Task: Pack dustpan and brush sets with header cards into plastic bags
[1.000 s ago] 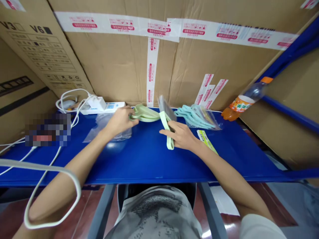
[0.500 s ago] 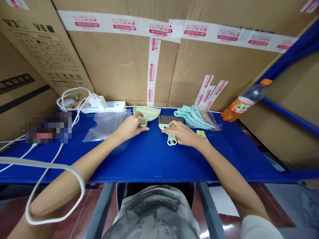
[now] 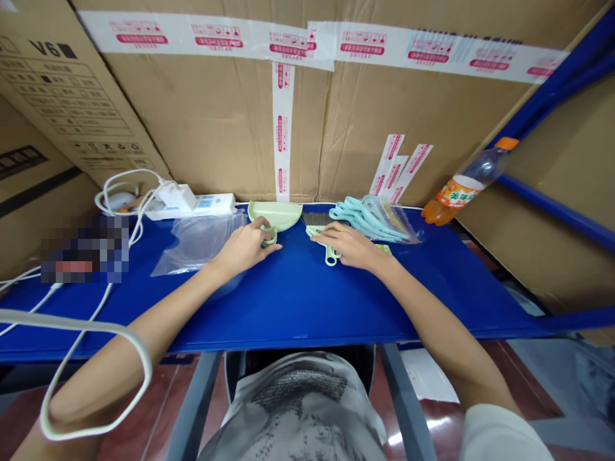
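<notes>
A pale green dustpan (image 3: 281, 214) lies on the blue table (image 3: 307, 314) near the cardboard wall. My left hand (image 3: 247, 248) is at its handle, fingers curled around it and the thumb stretched along the near side. To the right, a small brush (image 3: 330, 256) with a light green handle and grey-brown bristles lies with its bristles toward the cardboard. My right hand (image 3: 350, 245) rests over the brush handle, fingers on its upper part; the looped handle end shows beneath. Light blue plastic handles (image 3: 368, 219) in a clear bag lie just beyond my right hand.
A clear plastic bag (image 3: 199, 240) lies left of my left hand, before a white power strip (image 3: 211, 205) with cables. An orange drink bottle (image 3: 464, 189) leans at the right. A white cable (image 3: 139, 346) loops over my left forearm. Cardboard (image 3: 216, 121) stands behind.
The camera view has shifted slightly. My right hand now covers more of the brush handle, and less of its looped end shows. My left hand stays at the dustpan handle.
</notes>
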Motion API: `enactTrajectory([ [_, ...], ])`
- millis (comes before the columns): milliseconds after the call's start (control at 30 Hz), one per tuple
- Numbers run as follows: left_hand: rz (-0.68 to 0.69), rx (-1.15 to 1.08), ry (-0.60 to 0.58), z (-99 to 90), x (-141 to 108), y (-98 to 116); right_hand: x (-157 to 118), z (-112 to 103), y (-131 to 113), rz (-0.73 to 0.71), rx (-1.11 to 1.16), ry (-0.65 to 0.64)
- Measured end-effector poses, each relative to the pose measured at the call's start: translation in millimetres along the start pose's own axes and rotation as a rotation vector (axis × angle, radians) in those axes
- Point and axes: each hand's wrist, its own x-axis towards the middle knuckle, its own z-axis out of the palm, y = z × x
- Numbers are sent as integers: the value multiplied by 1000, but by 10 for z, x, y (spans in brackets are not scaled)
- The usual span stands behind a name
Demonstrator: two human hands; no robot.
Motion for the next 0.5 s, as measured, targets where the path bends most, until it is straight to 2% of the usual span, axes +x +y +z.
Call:
enactTrajectory([
  [233,-16,29,-23,-27,6,42,-110,-101,-265,50,91,-46],
  [400,-32,35,-44,-70,-6,78,-52,-153,-545,310,-65,-12],
  [500,-49,27,-63,-89,-14,116,10,-132,-710,433,-114,-44],
])
